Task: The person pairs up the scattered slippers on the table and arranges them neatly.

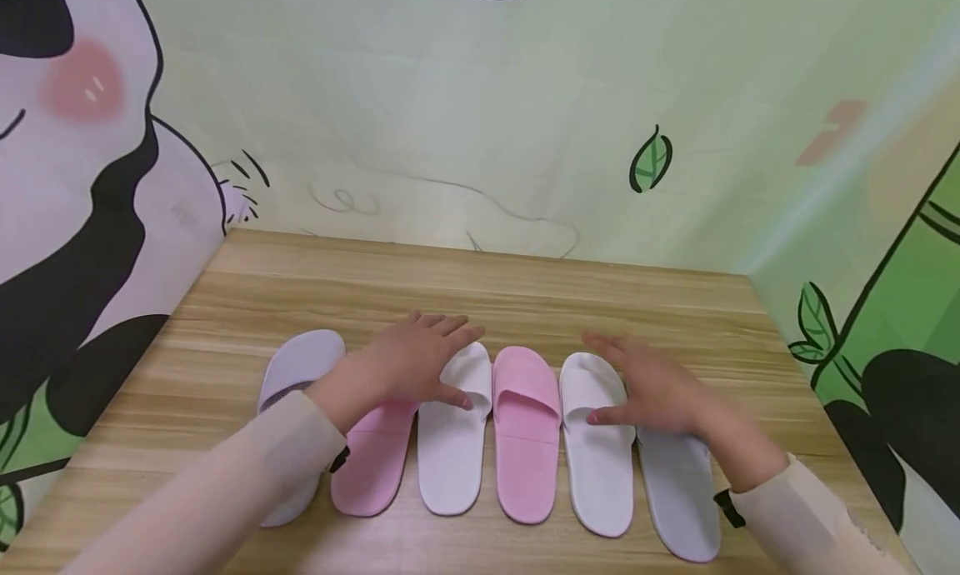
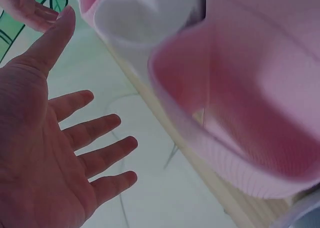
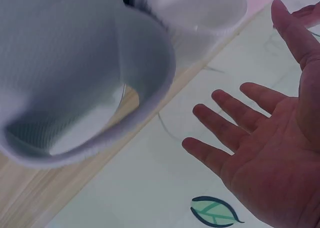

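Slippers lie side by side in a row on the wooden table. From left to right they are a grey slipper (image 1: 303, 354), a pink slipper (image 1: 369, 475), a white slipper (image 1: 452, 467), another pink slipper (image 1: 527, 475), a second white slipper (image 1: 604, 492) and a second grey slipper (image 1: 684, 504). My left hand (image 1: 412, 362), fingers spread, overlaps the left pink and left white slippers in the head view. Over the right white and right grey slippers, my right hand (image 1: 660, 390) is likewise spread, slightly blurred. Both palms (image 2: 45, 153) (image 3: 275, 148) show bare in the wrist views.
Behind the wooden table (image 1: 480, 287) stands a pale green wall (image 1: 420, 100) with printed leaves and pencil scribbles. A painted panda (image 1: 172, 175) covers the wall at the left. Dark and green painted shapes fill the right side.
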Demonstrator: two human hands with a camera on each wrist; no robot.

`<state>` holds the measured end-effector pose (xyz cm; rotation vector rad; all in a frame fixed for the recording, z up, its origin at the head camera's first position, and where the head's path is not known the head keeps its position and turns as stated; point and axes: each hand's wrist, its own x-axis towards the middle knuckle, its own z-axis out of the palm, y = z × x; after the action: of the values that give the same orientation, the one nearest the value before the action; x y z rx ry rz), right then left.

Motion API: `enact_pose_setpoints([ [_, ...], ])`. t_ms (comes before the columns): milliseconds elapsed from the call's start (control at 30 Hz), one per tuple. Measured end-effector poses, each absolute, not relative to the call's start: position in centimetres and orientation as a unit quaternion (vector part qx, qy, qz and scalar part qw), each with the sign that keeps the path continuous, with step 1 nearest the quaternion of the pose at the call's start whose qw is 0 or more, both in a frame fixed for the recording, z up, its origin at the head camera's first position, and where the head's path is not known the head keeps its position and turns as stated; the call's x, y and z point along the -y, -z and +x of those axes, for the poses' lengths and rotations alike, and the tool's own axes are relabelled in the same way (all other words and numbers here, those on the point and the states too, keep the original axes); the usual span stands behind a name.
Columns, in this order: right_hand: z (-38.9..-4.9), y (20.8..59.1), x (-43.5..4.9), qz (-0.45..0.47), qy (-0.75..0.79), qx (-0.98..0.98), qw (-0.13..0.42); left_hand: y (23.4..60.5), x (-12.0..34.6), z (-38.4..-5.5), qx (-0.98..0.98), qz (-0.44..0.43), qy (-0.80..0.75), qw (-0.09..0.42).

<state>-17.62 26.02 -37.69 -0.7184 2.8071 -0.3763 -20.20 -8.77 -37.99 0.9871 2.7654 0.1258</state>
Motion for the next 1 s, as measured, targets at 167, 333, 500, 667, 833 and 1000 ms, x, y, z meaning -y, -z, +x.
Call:
enact_pose_setpoints([
  [167, -16.1, 38.3, -25.7, -0.255, 0.131, -0.953, 0.099, 38.6, 8.3, -18.9, -0.934, 0.341, -0.033, 0.106],
  [333, -14.8, 38.9, -25.4, -0.254, 0.102, -0.957, 0.100, 39.1, 7.8, -17.4, -0.935, 0.335, -0.021, 0.112],
  [500, -13.6, 39.3, -24.8, -0.254, 0.078, -0.959, 0.104, 39.6, 7.2, -16.1, -0.939, 0.327, -0.011, 0.107],
  [667, -12.7, 39.7, -24.1, -0.255, 0.062, -0.958, 0.113, 40.1, 6.7, -14.9, -0.940, 0.324, 0.001, 0.108],
  [833, -12.1, 40.3, -23.7, -0.252, 0.056, -0.959, 0.117, 40.3, 6.4, -14.2, -0.943, 0.311, 0.025, 0.116],
  [1000, -11.8, 40.8, -23.6, -0.243, 0.056, -0.961, 0.120, 40.6, 6.2, -13.9, -0.944, 0.302, 0.049, 0.122],
])
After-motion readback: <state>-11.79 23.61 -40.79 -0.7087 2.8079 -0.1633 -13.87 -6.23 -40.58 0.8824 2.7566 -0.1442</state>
